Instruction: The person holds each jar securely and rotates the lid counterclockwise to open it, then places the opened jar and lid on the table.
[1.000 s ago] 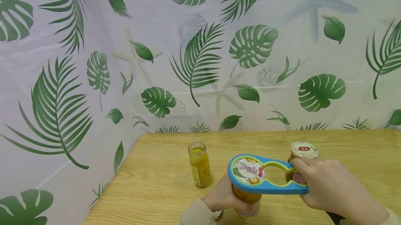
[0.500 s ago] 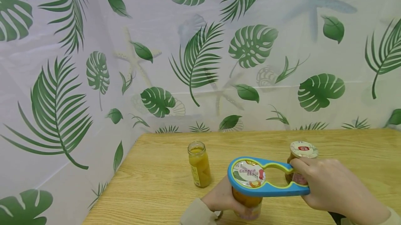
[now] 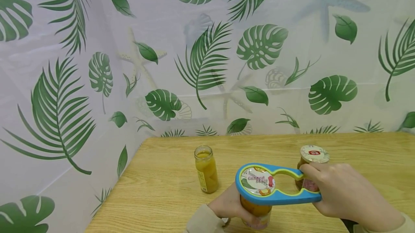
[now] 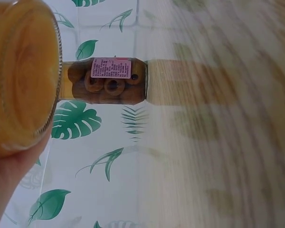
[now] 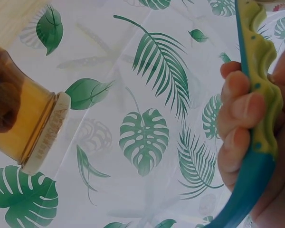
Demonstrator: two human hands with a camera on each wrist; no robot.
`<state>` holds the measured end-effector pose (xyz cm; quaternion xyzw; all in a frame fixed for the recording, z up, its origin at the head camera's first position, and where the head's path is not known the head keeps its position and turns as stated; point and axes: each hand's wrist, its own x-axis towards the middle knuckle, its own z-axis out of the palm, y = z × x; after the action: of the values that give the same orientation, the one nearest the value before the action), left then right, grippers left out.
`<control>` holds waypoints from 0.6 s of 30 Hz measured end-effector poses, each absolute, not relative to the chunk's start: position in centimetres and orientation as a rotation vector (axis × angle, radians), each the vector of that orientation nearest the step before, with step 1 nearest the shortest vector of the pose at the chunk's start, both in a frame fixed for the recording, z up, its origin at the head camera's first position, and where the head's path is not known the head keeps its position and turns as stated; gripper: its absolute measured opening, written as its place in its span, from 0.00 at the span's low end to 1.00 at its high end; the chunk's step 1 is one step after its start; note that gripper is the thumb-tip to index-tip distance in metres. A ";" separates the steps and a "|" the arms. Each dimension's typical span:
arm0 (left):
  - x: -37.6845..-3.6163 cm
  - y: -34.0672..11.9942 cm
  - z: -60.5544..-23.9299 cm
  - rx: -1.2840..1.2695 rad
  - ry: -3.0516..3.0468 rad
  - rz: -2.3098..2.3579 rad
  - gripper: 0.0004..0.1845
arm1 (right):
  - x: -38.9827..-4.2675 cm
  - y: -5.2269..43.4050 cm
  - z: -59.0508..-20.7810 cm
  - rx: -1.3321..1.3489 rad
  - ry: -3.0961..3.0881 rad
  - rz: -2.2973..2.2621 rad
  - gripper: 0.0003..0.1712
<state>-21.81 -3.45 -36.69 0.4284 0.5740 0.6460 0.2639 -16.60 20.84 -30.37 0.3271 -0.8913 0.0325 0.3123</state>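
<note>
My left hand [image 3: 231,206] grips a glass jar of orange fruit [image 3: 257,214] that stands on the wooden table [image 3: 162,197]. A blue and green jar opener [image 3: 285,194] sits with its big ring around the jar's printed lid [image 3: 257,182]. My right hand [image 3: 338,191] grips the opener's handle end, fingers curled round it. In the right wrist view my fingers [image 5: 240,111] wrap the opener [image 5: 259,95]. In the left wrist view the held jar [image 4: 21,76] fills the top left, with my left hand [image 4: 7,183] beneath it.
A jar of brown fruit with a white lid [image 3: 313,154] stands just behind my right hand; this brown-fruit jar [image 4: 107,80] [image 5: 23,121] shows in both wrist views. A small lidless jar of yellow fruit [image 3: 206,170] stands to the left. A leaf-print curtain [image 3: 207,63] walls the table's back and left.
The opener's handle and my right hand have swung slightly toward me, and the lid's print has turned a little with them. My left hand and the jar stay put.
</note>
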 end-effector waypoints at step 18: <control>-22.2 -3.8 -37.3 1.188 1.505 1.637 0.41 | -16.6 21.0 -30.2 0.941 -2.342 0.121 0.26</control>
<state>-22.23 -3.83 -37.30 0.4487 0.5685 0.6184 0.3053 -16.61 21.05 -30.22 0.3550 -0.8833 0.0457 0.3027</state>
